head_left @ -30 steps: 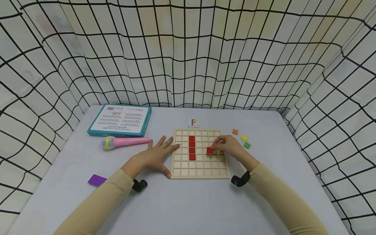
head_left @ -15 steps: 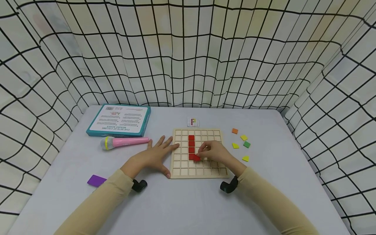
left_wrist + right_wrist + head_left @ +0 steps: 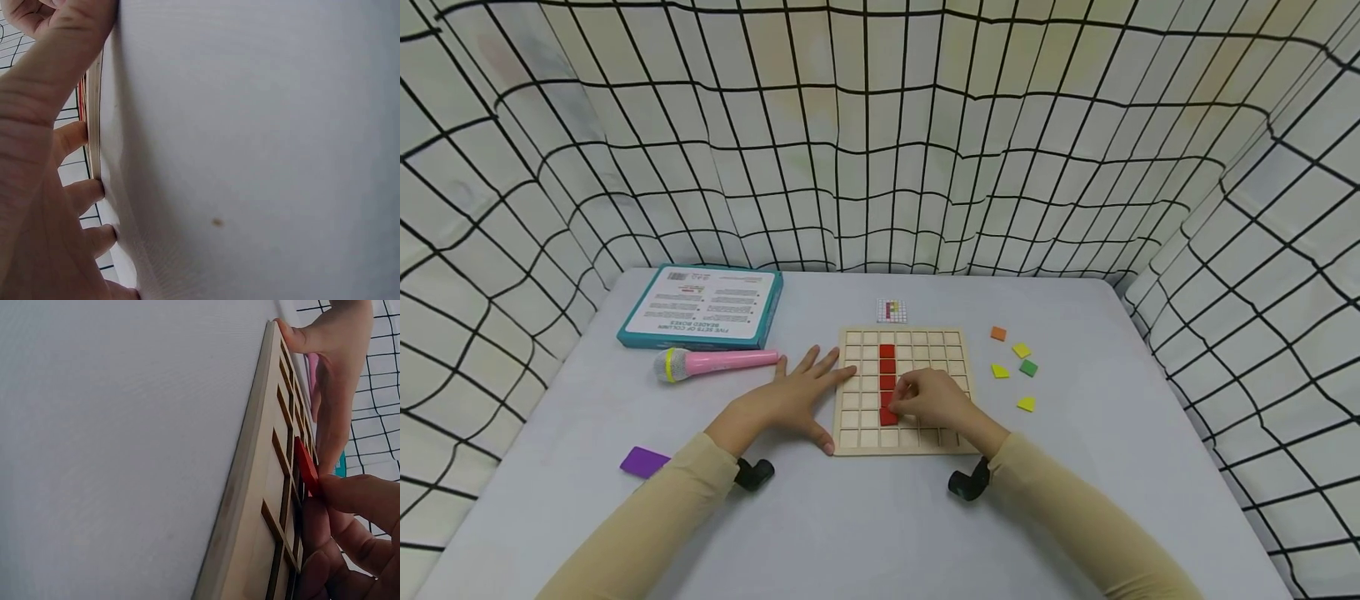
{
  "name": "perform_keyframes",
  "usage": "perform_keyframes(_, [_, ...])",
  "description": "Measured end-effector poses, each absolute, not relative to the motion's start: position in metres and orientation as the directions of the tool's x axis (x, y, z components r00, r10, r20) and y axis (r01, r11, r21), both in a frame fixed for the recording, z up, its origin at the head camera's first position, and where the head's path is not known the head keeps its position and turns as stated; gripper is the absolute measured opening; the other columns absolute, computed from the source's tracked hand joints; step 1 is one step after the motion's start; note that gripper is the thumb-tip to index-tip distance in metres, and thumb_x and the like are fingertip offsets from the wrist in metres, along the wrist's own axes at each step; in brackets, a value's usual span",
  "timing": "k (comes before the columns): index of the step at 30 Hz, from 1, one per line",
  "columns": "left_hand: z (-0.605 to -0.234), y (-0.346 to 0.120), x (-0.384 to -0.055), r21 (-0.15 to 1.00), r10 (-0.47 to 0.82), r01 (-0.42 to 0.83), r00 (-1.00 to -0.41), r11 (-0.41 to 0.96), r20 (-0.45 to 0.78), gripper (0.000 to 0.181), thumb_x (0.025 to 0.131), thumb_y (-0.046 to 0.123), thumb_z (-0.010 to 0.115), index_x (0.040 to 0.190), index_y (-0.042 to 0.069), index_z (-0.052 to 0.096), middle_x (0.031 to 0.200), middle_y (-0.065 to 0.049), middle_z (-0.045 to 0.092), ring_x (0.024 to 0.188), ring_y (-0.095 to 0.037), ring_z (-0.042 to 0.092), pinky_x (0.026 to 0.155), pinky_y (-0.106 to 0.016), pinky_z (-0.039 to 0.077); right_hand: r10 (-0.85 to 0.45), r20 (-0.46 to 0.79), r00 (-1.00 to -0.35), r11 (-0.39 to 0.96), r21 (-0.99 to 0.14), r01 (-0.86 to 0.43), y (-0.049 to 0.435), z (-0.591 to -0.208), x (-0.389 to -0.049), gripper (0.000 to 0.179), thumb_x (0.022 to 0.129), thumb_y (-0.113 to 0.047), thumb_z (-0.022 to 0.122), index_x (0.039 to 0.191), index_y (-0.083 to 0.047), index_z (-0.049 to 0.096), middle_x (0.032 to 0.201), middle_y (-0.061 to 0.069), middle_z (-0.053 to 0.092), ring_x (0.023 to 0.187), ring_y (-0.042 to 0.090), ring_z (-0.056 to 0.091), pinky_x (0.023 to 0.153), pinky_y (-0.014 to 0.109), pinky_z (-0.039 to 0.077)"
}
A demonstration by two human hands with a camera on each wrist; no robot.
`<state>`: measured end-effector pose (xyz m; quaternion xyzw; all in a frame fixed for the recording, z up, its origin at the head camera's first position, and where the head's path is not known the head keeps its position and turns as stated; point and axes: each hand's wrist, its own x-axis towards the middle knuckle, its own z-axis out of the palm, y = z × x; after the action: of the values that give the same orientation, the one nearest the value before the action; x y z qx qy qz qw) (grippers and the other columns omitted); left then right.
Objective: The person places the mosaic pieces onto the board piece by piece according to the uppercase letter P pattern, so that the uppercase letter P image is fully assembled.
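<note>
A wooden grid board [image 3: 868,440] lies on the white table, with a column of red square tiles [image 3: 887,367] set in its cells. My right hand [image 3: 934,398] pinches one more red tile [image 3: 888,417] by its edge at the lower end of that column. In the right wrist view this red tile [image 3: 305,467] tilts over a cell, between thumb and fingers. My left hand [image 3: 793,400] lies spread at the board's left side, thumb at the lower left corner and index fingertip on the left rim. The left wrist view shows its straight fingers [image 3: 84,194] on board and table.
Right of the board lie yellow tiles [image 3: 1000,372], a green tile [image 3: 1028,367] and an orange tile [image 3: 997,333]. A small pattern card [image 3: 892,312] sits behind it. Leftward are a pink toy microphone [image 3: 722,362], a teal box [image 3: 700,304] and a purple piece [image 3: 643,462]. Black netting surrounds the table.
My right hand has carried the red tile leftward and down, from the board's right part to the column's lower end. Two yellow tiles it covered now show. The left hand stays put.
</note>
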<state>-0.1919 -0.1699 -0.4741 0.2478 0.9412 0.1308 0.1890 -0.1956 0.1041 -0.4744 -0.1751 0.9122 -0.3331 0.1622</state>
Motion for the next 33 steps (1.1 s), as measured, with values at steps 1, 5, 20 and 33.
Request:
perform_keyframes(1, [-0.474,-0.17,-0.192,0.34,0.516,0.417,-0.806,0.843,-0.289,0.13,0.06,0.065,0.091,0.165,0.027,0.027,0.175,-0.014,0.004,0.159,-0.047,-0.005,0.113,-0.083,0.0,-0.426,-0.177,-0.887,0.721,-0.658,-0.215,0.103,-0.474,-0.195,0.014,0.09,-0.027,0.08,0.083,-0.019,0.07,0.074,-0.006,0.066,0.07,0.013,0.057,0.063,0.027,0.043])
perform_keyframes(5, [-0.475,-0.171,-0.192,0.337,0.515,0.418,-0.807,0.844,-0.289,0.13,0.06,0.066,0.091,0.165,0.028,0.026,0.175,-0.014,0.004,0.159,-0.046,-0.005,0.113,-0.083,0.0,-0.424,-0.163,-0.891,0.752,-0.611,-0.246,0.1,-0.474,-0.193,0.017,0.089,-0.028,0.08,0.081,-0.021,0.068,0.07,-0.007,0.064,0.067,0.012,0.055,0.062,0.027,0.042])
perform_keyframes(20, [-0.476,-0.171,-0.194,0.329,0.514,0.421,-0.808,0.845,-0.288,0.131,0.059,0.067,0.091,0.165,0.027,0.027,0.175,-0.014,0.004,0.159,-0.046,-0.004,0.113,-0.083,0.0,-0.414,-0.134,-0.9,0.832,-0.455,-0.316,0.109,-0.458,-0.196,0.017,0.096,-0.034,0.072,0.089,-0.019,0.068,0.074,-0.009,0.065,0.063,0.011,0.057,0.059,0.027,0.045])
perform_keyframes(33, [-0.477,-0.171,-0.193,0.343,0.52,0.42,-0.804,0.84,-0.287,0.132,0.059,0.066,0.092,0.166,0.027,0.026,0.175,-0.012,0.002,0.159,-0.045,-0.006,0.114,-0.082,-0.002,-0.299,-0.057,-0.953,0.917,-0.294,-0.27,0.154,-0.458,-0.233,0.021,0.099,-0.032,0.068,0.103,-0.012,0.073,0.088,0.0,0.068,0.076,0.016,0.059,0.073,0.038,0.047])
